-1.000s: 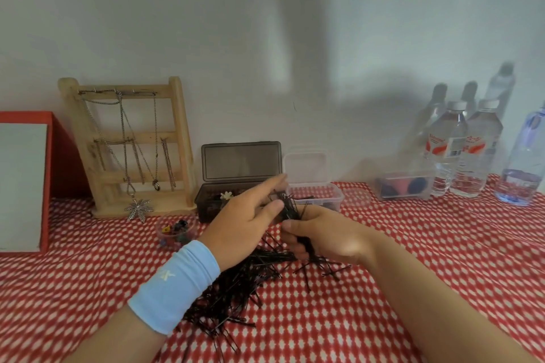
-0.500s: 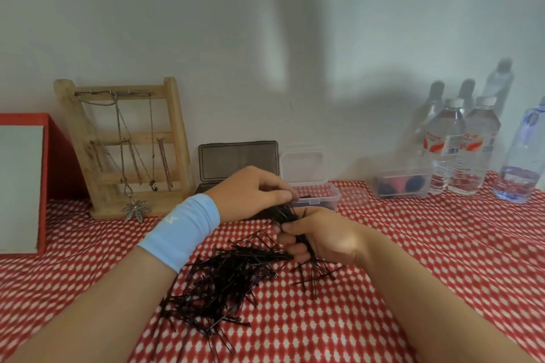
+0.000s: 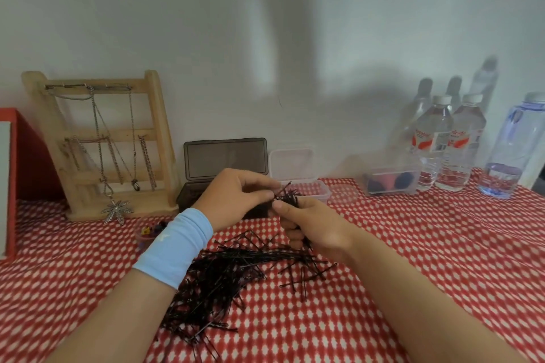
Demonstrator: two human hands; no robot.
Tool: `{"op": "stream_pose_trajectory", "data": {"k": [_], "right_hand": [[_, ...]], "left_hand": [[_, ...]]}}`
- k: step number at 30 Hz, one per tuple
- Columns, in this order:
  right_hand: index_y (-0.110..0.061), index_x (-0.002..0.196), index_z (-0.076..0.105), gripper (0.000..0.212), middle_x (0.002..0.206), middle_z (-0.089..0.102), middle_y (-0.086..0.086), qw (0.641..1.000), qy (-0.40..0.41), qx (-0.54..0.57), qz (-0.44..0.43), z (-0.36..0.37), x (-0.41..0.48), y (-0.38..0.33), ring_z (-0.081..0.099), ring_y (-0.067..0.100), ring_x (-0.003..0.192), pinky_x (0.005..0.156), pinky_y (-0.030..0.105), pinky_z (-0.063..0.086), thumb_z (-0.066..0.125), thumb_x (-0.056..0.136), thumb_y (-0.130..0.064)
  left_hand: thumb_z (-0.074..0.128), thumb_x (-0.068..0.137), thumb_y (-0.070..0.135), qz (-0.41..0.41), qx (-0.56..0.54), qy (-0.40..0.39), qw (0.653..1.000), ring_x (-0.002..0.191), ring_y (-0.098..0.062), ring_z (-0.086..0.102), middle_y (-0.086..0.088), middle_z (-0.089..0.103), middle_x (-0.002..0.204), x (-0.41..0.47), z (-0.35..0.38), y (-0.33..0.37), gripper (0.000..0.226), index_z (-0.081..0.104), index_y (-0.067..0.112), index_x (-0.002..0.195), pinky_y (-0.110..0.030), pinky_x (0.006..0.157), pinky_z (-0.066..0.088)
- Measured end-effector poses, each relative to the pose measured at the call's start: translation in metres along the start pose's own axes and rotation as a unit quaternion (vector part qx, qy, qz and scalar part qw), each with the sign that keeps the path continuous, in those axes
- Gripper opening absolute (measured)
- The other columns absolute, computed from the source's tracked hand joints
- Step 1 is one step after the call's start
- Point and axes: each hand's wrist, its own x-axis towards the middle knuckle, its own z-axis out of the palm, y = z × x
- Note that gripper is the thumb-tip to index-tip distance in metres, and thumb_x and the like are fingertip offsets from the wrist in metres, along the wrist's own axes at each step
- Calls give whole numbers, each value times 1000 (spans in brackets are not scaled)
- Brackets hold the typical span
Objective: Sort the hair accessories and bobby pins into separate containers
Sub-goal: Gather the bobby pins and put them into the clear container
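Note:
A pile of black bobby pins point(image 3: 215, 283) lies on the red checked tablecloth in front of me. My right hand point(image 3: 312, 230) grips a bunch of bobby pins point(image 3: 287, 196) upright above the pile. My left hand point(image 3: 236, 197), with a light blue wristband, pinches the top of that bunch. Behind my hands stand a dark open box point(image 3: 225, 160) and a small clear open container point(image 3: 298, 168). A small clear cup of coloured hair accessories point(image 3: 150, 233) sits partly hidden behind my left wrist.
A wooden stand hung with necklaces point(image 3: 100, 144) stands at the back left beside a red box point(image 3: 17, 174). A clear box with dark and pink items point(image 3: 392, 181) and several water bottles point(image 3: 454, 141) stand at the back right.
My left hand has risen from the pile and curled its fingers onto the top of the bunch in my right hand. The right hand has lifted slightly.

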Motion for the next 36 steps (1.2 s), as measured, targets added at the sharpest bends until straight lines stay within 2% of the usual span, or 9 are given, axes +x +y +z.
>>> {"op": "stream_pose_trajectory", "data": {"k": [6, 9, 13, 18, 22, 26, 30, 32, 36], "right_hand": [[-28, 80, 72, 32, 67, 36, -3, 999, 14, 16, -24, 6, -2, -3, 30, 12, 58, 56, 28, 27, 53, 105, -25], [-14, 95, 64, 21, 68, 37, -3, 1000, -5, -1, -19, 5, -3, -3, 31, 12, 58, 54, 26, 29, 53, 105, -28], [-14, 84, 50, 24, 68, 37, -1, 999, -45, -8, 30, 5, -4, -10, 27, 14, 56, 53, 28, 24, 46, 105, -25], [-10, 89, 57, 22, 68, 43, 2, 982, -80, -160, 67, 1, 7, -33, 28, 14, 52, 49, 28, 25, 48, 100, -27], [-10, 84, 58, 24, 63, 47, -1, 982, -113, -129, 81, 1, 22, -52, 25, 14, 50, 49, 31, 16, 47, 103, -21], [-11, 93, 58, 25, 77, 51, 1, 981, -164, -71, 79, 2, 36, -55, 22, 13, 53, 47, 25, 19, 39, 105, -22], [-17, 81, 49, 27, 73, 42, 0, 972, -208, -50, 93, 7, 47, -53, 14, 16, 56, 49, 27, 15, 35, 103, -23], [-19, 76, 45, 27, 69, 34, -2, 966, -227, -67, 107, 11, 51, -52, 11, 17, 58, 50, 28, 13, 34, 100, -24], [-24, 71, 41, 30, 68, 27, -3, 958, -254, -72, 113, 14, 55, -42, 12, 14, 55, 46, 24, 14, 41, 99, -35]], "left_hand": [[72, 86, 10, -9, -44, 30, 999, 88, -6, 72, 8, 77, 90, 0, -3, -2, 15, 78, 21, 95, -24, 88, 54], [70, 89, 13, 7, -5, 0, 1000, 91, -1, 70, 10, 76, 92, 0, -6, 1, 15, 77, 22, 98, -21, 89, 52], [68, 90, 25, 16, 30, -32, 999, 90, -2, 68, 13, 74, 93, -2, -10, 3, 13, 75, 27, 101, -22, 87, 51], [70, 88, 26, -8, 48, 10, 999, 79, 2, 66, 14, 72, 84, 1, -15, 3, 6, 75, 29, 88, -10, 73, 48], [68, 91, 18, -27, -6, 10, 1000, 67, -1, 66, 7, 72, 78, 0, -18, 5, 5, 73, 20, 89, -12, 64, 50], [71, 88, 15, 0, 7, 48, 999, 87, 1, 68, 12, 74, 92, 3, -31, 0, 20, 68, 25, 105, -18, 83, 50], [58, 97, 12, 18, -32, -8, 999, 113, 4, 61, 14, 70, 119, 0, -38, 3, 41, 57, 25, 136, -16, 101, 44], [59, 97, 12, 24, -24, -28, 999, 113, 4, 61, 12, 69, 120, -1, -38, 7, 35, 63, 20, 130, -15, 101, 44], [68, 90, 14, 51, 15, 28, 998, 93, 2, 69, 13, 76, 92, 1, -38, 10, 25, 73, 25, 112, -15, 87, 51]]}}
